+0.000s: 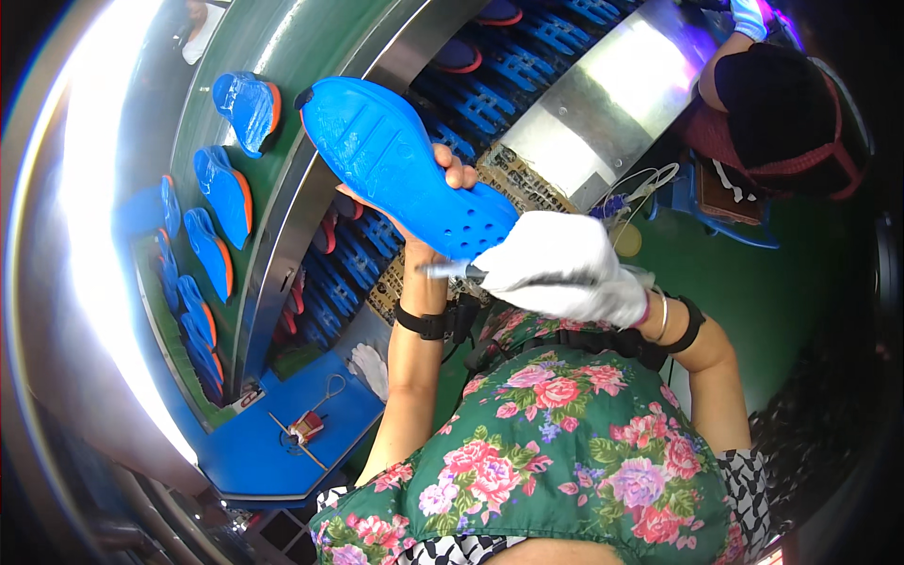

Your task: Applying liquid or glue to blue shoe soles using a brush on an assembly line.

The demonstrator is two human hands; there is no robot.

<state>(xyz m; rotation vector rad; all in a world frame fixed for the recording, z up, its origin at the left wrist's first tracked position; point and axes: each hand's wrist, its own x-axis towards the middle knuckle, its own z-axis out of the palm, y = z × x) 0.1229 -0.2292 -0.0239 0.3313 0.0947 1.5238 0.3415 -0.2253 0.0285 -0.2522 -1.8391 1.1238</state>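
Note:
A blue shoe sole (372, 141) is in my left hand (456, 170), raised in front of me. The bare fingers curl over its far edge, and the rest of the hand is behind it. Small holes dot the sole's near end, and its other end looks wet and shiny. My right hand (562, 270) wears a white glove and is closed round a slim brush (461, 270). Its pale tip is blurred and points left, close to the sole's near end; whether it touches cannot be made out.
At left, several blue soles with orange edges (224, 193) lie on a green conveyor belt (282, 38) with a metal rail (282, 217). Racks of blue holders (480, 104) stand beyond. A blue tray (282, 461) holds a small red item (306, 427). Another person (772, 113) works at upper right.

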